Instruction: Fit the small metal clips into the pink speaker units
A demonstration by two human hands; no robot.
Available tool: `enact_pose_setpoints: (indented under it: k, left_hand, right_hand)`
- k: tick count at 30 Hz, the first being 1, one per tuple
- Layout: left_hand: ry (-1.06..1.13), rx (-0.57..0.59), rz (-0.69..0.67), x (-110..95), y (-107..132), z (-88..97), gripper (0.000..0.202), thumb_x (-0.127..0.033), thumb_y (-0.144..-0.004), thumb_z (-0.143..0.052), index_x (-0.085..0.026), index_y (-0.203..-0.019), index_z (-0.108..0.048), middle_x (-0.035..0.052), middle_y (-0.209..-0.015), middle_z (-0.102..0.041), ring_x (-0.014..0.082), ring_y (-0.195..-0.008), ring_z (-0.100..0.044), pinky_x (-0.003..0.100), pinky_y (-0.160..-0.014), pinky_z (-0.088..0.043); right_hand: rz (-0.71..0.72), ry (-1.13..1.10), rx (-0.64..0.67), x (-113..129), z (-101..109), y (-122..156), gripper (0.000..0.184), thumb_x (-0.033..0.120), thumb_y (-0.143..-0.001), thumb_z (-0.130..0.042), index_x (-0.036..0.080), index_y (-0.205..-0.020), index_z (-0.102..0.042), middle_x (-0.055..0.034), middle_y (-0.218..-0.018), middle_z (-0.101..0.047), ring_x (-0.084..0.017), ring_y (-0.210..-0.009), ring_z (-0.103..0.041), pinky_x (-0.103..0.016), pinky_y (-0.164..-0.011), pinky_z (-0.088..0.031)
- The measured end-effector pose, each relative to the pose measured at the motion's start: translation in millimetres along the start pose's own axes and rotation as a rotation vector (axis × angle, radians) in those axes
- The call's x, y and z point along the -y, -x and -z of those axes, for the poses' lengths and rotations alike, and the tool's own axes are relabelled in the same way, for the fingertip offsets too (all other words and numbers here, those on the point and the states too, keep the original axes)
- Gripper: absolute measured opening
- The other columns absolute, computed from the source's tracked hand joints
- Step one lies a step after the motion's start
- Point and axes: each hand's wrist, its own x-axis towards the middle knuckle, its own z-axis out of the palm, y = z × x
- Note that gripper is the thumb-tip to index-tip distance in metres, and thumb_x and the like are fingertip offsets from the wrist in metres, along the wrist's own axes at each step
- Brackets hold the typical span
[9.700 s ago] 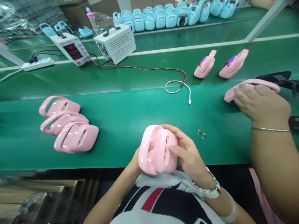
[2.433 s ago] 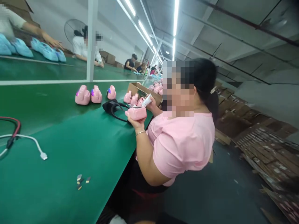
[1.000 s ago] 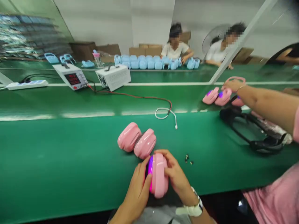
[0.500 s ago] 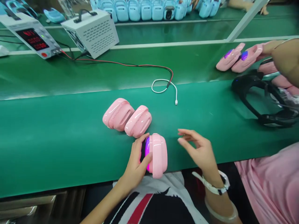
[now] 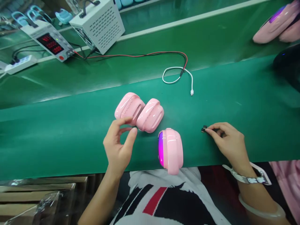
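Observation:
A rounded pink device (image 5: 173,150) with a purple glossy face stands on the green bench right in front of me, touched by neither hand. My left hand (image 5: 119,142) is open, thumb and fingers apart, just in front of another pink device (image 5: 128,107). A third pink device (image 5: 151,115) lies against that one, to its right. My right hand (image 5: 226,137) pinches a small black card-like piece (image 5: 203,128) low over the bench, to the right of the nearest device. Its exact kind is too small to tell.
A white cable (image 5: 192,82) lies looped on the bench, joined to red and black leads. At the back stand a power supply (image 5: 50,43) with red digits and a vented white box (image 5: 103,28). More pink devices (image 5: 276,25) and a black object (image 5: 289,65) are at right.
My left hand has let go of the nearest pink device and moved left towards the other two. My right hand has moved right, and a small black piece now shows in its fingertips. The view has shifted.

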Motion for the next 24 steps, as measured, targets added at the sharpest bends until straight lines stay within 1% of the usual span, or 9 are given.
enact_pose_setpoints:
  k: [3,5,8,11,13,16,19,21,24]
  left_hand:
    - [-0.071,0.219,-0.048,-1.9,-18.2,-12.7,0.043,-0.029,-0.086,-0.065,-0.019,-0.127,-0.058,0.0079,-0.13,-0.063,0.0251,-0.121,-0.058,0.039,-0.105,-0.047]
    - [-0.104,0.308,-0.049,-3.2,-24.5,-22.8,0.045,-0.031,-0.088,-0.061,-0.017,-0.13,-0.055,0.0097,-0.133,-0.062,0.0272,-0.126,-0.056,0.042,-0.109,-0.043]
    - [-0.079,0.263,0.053,-5.2,-27.2,-33.3,0.038,-0.031,-0.09,-0.056,-0.014,-0.124,-0.059,0.0111,-0.128,-0.064,0.0279,-0.124,-0.057,0.044,-0.109,-0.042]
    - [0.027,0.227,0.176,-8.7,-27.8,-42.6,0.03,-0.031,-0.089,-0.057,-0.015,-0.114,-0.062,0.0105,-0.124,-0.066,0.0274,-0.122,-0.058,0.044,-0.11,-0.041]
    - [0.106,0.241,0.195,-11.6,-28.8,-52.6,0.028,-0.03,-0.09,-0.056,-0.016,-0.113,-0.061,0.0103,-0.126,-0.064,0.0266,-0.123,-0.057,0.044,-0.111,-0.039]
    - [0.154,0.263,0.14,-14.5,-33.2,-71.5,0.026,-0.03,-0.09,-0.053,-0.017,-0.111,-0.061,0.0107,-0.129,-0.06,0.0266,-0.133,-0.048,0.044,-0.115,-0.034]
    - [0.152,0.263,0.102,-13.4,-44.5,-83.9,0.022,-0.032,-0.088,-0.052,-0.018,-0.099,-0.064,0.0102,-0.121,-0.064,0.0266,-0.137,-0.044,0.043,-0.115,-0.032]
    - [0.172,0.261,0.113,-9.9,-55.2,-85.4,0.025,-0.037,-0.088,-0.05,-0.017,-0.09,-0.066,0.0104,-0.113,-0.068,0.027,-0.131,-0.05,0.042,-0.112,-0.035]
    - [0.245,0.272,0.14,-0.8,-69.8,-84.3,0.035,-0.043,-0.089,-0.046,-0.016,-0.097,-0.067,0.0106,-0.114,-0.069,0.0259,-0.117,-0.059,0.04,-0.106,-0.041]
  right_hand:
    - [0.077,0.025,-0.04,0.2,-0.6,4.9,0.024,0.044,-0.086,-0.063,0.022,-0.08,-0.073,-0.0052,-0.084,-0.065,-0.016,-0.055,-0.052,-0.034,-0.055,-0.045]
    - [0.108,0.018,-0.072,1.6,-2.9,9.4,0.022,0.041,-0.086,-0.064,0.021,-0.082,-0.074,-0.0058,-0.084,-0.066,-0.015,-0.055,-0.051,-0.033,-0.054,-0.044]
    - [0.074,-0.017,-0.105,3.3,-5.3,13.9,0.022,0.038,-0.084,-0.065,0.02,-0.075,-0.073,-0.0061,-0.082,-0.067,-0.015,-0.055,-0.051,-0.033,-0.055,-0.045]
    - [-0.049,-0.091,-0.089,7.2,-3.1,10.8,0.021,0.039,-0.079,-0.068,0.02,-0.07,-0.071,-0.0055,-0.074,-0.067,-0.016,-0.057,-0.054,-0.033,-0.057,-0.046]
    - [-0.178,-0.235,-0.036,15.5,-0.7,1.2,0.02,0.039,-0.074,-0.071,0.02,-0.069,-0.07,-0.0042,-0.066,-0.067,-0.016,-0.056,-0.057,-0.032,-0.055,-0.046]
    - [-0.336,-0.567,0.104,40.7,-3.6,-25.1,0.022,0.038,-0.066,-0.077,0.018,-0.074,-0.072,-0.001,-0.054,-0.063,-0.015,-0.049,-0.056,-0.027,-0.047,-0.042]
    - [-0.379,-0.835,0.261,74.5,-19.6,-53.5,0.029,0.035,-0.054,-0.084,0.016,-0.072,-0.071,0.0012,-0.05,-0.062,-0.012,-0.045,-0.055,-0.022,-0.043,-0.039]
    - [-0.367,-0.907,0.343,92.7,-34.5,-65.4,0.034,0.033,-0.046,-0.087,0.016,-0.066,-0.066,0.0014,-0.049,-0.062,-0.011,-0.043,-0.055,-0.022,-0.043,-0.04]
    - [-0.343,-0.943,0.407,104.1,-52.9,-71.8,0.041,0.036,-0.041,-0.089,0.018,-0.059,-0.057,0.002,-0.046,-0.061,-0.011,-0.039,-0.054,-0.022,-0.041,-0.041]
